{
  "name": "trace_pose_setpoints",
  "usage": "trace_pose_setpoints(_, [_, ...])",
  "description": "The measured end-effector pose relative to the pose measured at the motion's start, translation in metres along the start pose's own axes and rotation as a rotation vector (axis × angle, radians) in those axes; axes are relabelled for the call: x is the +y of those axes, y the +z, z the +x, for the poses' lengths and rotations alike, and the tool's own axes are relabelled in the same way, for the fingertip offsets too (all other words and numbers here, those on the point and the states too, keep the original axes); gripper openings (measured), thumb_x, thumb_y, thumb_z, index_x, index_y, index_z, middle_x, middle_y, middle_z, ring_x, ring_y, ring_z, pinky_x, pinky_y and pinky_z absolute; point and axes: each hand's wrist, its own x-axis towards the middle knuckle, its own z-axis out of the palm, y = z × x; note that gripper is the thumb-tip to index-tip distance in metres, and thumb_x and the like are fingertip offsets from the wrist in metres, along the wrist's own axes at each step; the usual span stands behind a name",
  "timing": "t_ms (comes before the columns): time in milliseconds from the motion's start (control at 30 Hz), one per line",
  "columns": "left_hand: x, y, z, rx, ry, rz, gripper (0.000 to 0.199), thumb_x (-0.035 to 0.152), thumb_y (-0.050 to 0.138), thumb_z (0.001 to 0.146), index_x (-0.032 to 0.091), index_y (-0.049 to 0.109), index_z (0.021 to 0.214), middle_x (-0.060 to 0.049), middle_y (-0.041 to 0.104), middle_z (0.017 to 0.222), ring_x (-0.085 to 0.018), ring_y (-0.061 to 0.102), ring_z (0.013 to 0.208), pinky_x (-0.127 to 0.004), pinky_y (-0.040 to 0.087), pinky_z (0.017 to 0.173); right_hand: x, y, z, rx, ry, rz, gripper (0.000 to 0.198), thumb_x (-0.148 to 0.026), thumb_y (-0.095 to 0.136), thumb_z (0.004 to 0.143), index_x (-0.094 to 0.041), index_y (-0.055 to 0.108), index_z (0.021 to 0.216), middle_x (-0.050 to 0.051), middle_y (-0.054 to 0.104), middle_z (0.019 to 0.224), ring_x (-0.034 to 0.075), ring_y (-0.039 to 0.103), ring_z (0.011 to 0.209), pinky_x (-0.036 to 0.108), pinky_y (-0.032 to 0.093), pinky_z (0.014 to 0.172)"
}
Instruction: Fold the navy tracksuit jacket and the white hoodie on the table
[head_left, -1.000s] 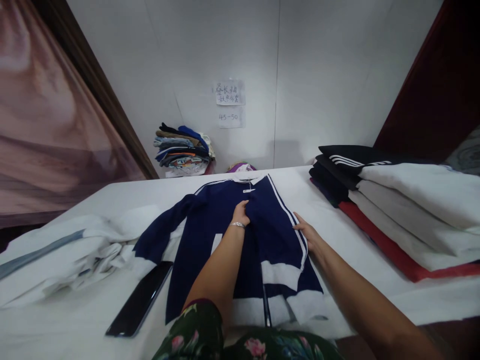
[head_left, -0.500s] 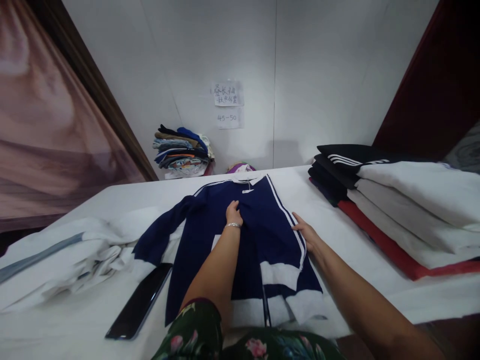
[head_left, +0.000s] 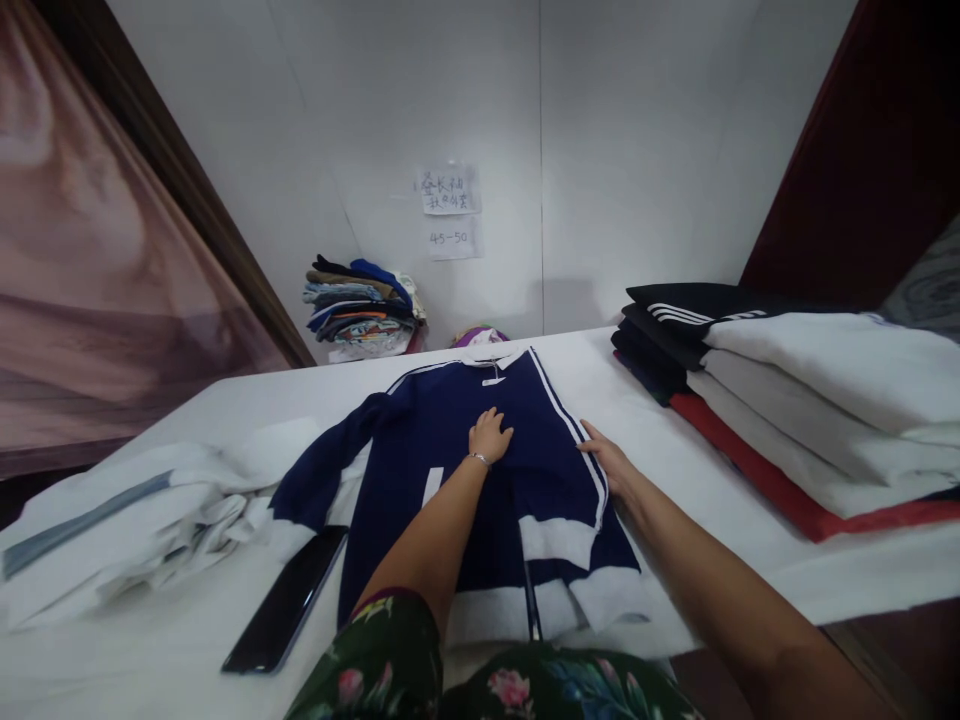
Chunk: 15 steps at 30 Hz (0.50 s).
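A navy jacket [head_left: 420, 430] with a white collar, white side stripes and light grey cuffs and hem lies front up on the white table. Its right-hand sleeve is folded in over the body, while the other sleeve spreads to the left. My left hand [head_left: 491, 436], with a bracelet at the wrist, lies flat on the jacket's chest, fingers spread. At the striped right edge, my right hand [head_left: 606, 458] touches the folded sleeve with its fingers stretched out; some of them are partly hidden. A small white tag [head_left: 493, 381] sits below the collar.
A black phone [head_left: 289, 600] lies left of the jacket, near crumpled white garments [head_left: 172, 530]. Stacked folded clothes [head_left: 795, 400] stand on the right, and a smaller clothes pile [head_left: 364, 310] is at the back. Paper notes [head_left: 450, 212] hang on the wall.
My left hand has shifted right across the chest, and its fingers have gone from bunched together to spread flat. My right hand stays at the sleeve edge. The view has shifted slightly.
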Motion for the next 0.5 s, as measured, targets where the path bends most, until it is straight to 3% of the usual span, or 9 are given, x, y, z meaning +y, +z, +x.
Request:
trace_pose_setpoints(100, [0.002,-0.003,-0.002,-0.069,0.026,0.126,0.042,0.027,0.065,0.079,0.019,0.060,0.120,-0.011,0.040,0.148,-0.027,0.029,0.140,-0.044,0.024,0.114,-0.002,0.001,-0.011,0.035,0.000,-0.020,0.092,-0.009,0.054,0.070,-0.026,0.015,0.151,0.009,0.067,0.116,0.016,0.067,0.064,0.029,0.055,0.055])
trace_pose_setpoints(200, [0.006,-0.015,-0.011,-0.078,0.049,0.180,0.045,0.030,0.058,0.084,0.016,0.056,0.126,-0.013,0.034,0.151,-0.025,0.027,0.141,-0.039,0.027,0.113,-0.001,-0.001,-0.036,0.039,-0.026,-0.005,0.092,-0.011,0.057,0.072,-0.024,0.013,0.152,0.009,0.066,0.119,0.018,0.069,0.079,0.028,0.055,0.063])
trace_pose_setpoints(267, [0.010,-0.025,-0.029,-0.052,0.127,0.196,0.041,0.029,0.056,0.086,0.015,0.056,0.124,-0.013,0.039,0.147,-0.024,0.033,0.138,-0.037,0.028,0.112,0.002,-0.005,-0.059,0.014,-0.038,0.009,0.092,-0.011,0.058,0.074,-0.024,0.011,0.152,0.008,0.067,0.116,0.018,0.068,0.085,0.029,0.056,0.068])
trace_pose_setpoints(400, [0.016,-0.043,-0.095,-0.054,0.493,0.113,0.022,0.028,0.054,0.087,0.019,0.062,0.105,-0.008,0.062,0.111,-0.020,0.056,0.107,-0.036,0.043,0.097,0.016,-0.014,-0.101,-0.053,-0.059,0.013,0.094,-0.014,0.062,0.076,-0.027,0.007,0.151,0.004,0.068,0.110,0.017,0.068,0.086,0.033,0.057,0.071])
trace_pose_setpoints(500, [0.019,-0.050,-0.146,-0.283,0.752,0.089,0.027,0.038,0.059,0.085,0.021,0.061,0.107,-0.006,0.062,0.108,-0.019,0.056,0.102,-0.034,0.045,0.091,0.028,-0.015,-0.116,-0.084,-0.078,-0.014,0.099,-0.014,0.067,0.073,-0.031,0.008,0.151,0.002,0.067,0.112,0.017,0.067,0.090,0.035,0.059,0.074])
